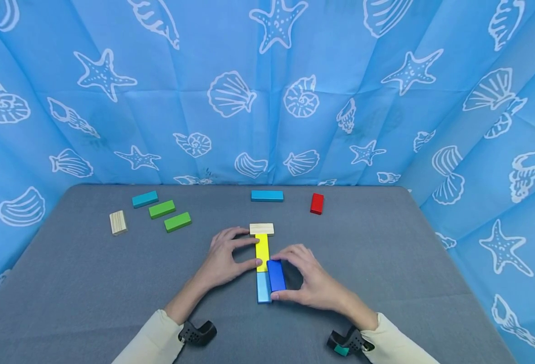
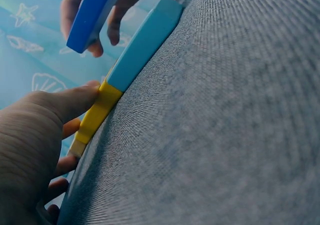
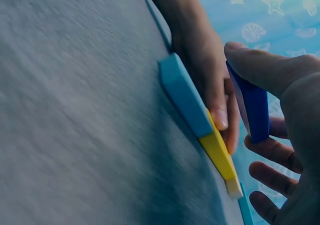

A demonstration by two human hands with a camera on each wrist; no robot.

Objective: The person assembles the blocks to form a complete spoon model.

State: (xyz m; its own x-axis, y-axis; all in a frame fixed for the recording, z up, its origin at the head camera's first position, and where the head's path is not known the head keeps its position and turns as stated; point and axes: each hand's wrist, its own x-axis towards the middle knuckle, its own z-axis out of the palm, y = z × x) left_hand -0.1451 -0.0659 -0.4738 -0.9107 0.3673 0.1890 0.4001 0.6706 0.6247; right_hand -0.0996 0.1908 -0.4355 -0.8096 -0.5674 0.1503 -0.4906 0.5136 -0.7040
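In the head view, a yellow block (image 1: 262, 248), a light blue block (image 1: 264, 288) and a pale wooden block (image 1: 261, 229) lie end to end, the wooden one crosswise at the far end. My left hand (image 1: 224, 256) is beside this row, thumb and index fingertips touching the yellow block, another fingertip at the wooden block. My right hand (image 1: 316, 279) pinches a dark blue block (image 1: 276, 276) by its two ends, between thumb and fingers. Both wrist views show the dark blue block (image 3: 252, 110) raised off the table, beside the light blue block (image 2: 146, 42).
On the grey table (image 1: 386, 253), a blue block (image 1: 267, 196) and a red block (image 1: 317, 203) lie farther back. At the left are another blue block (image 1: 145, 199), two green blocks (image 1: 162, 209) and a wooden block (image 1: 118, 222). A patterned blue curtain (image 1: 267, 126) hangs behind.
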